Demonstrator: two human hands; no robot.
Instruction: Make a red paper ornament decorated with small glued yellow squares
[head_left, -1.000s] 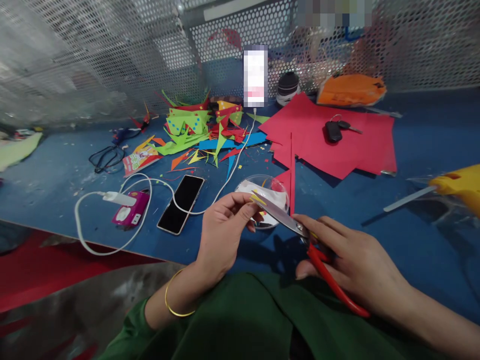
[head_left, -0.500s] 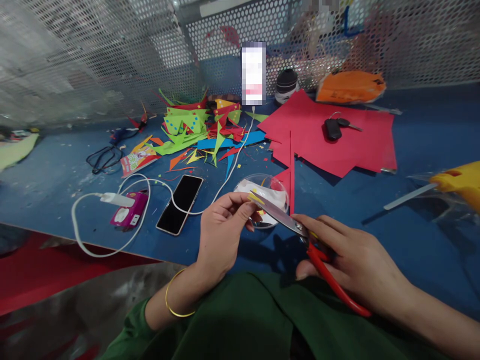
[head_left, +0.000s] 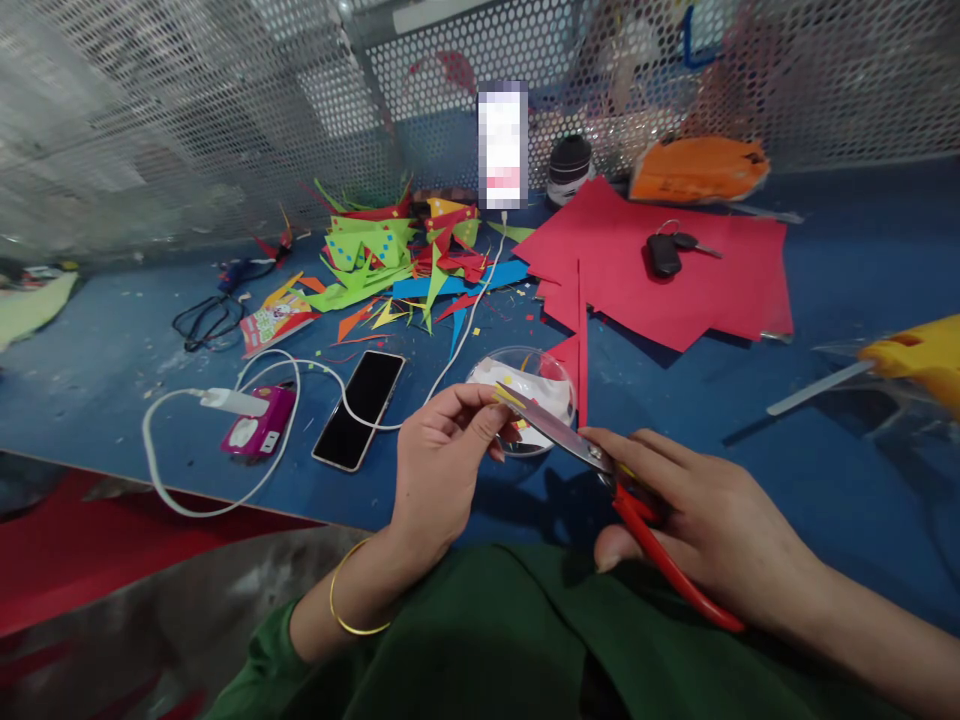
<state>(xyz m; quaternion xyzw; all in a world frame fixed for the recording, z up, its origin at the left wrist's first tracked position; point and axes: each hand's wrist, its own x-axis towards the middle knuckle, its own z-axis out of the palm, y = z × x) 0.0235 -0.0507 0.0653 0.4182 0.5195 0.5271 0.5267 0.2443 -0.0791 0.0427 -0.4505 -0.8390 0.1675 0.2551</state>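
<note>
My left hand [head_left: 442,460] pinches a small piece of yellow paper [head_left: 504,396] between thumb and forefinger. My right hand [head_left: 690,510] is wrapped round the red handles of a pair of scissors [head_left: 562,432]. The blades point left, and their tips lie at the yellow paper beside my left fingertips. Behind and below the blades sits a round clear dish [head_left: 571,400], with white paper and small yellow bits in it; my left fingers and the scissors partly cover it.
A phone [head_left: 360,410], a white cable [head_left: 442,375] and a purple adapter [head_left: 259,422] lie left. Paper scraps [head_left: 371,245] are heaped behind. Red sheets [head_left: 622,290] carry keys [head_left: 663,256]. A yellow glue gun [head_left: 915,355] is at right; a lit phone [head_left: 502,145] stands at the back.
The hands and scissors have hardly moved. Less yellow shows at the blade tips than before, and the whole view has shifted very slightly.
</note>
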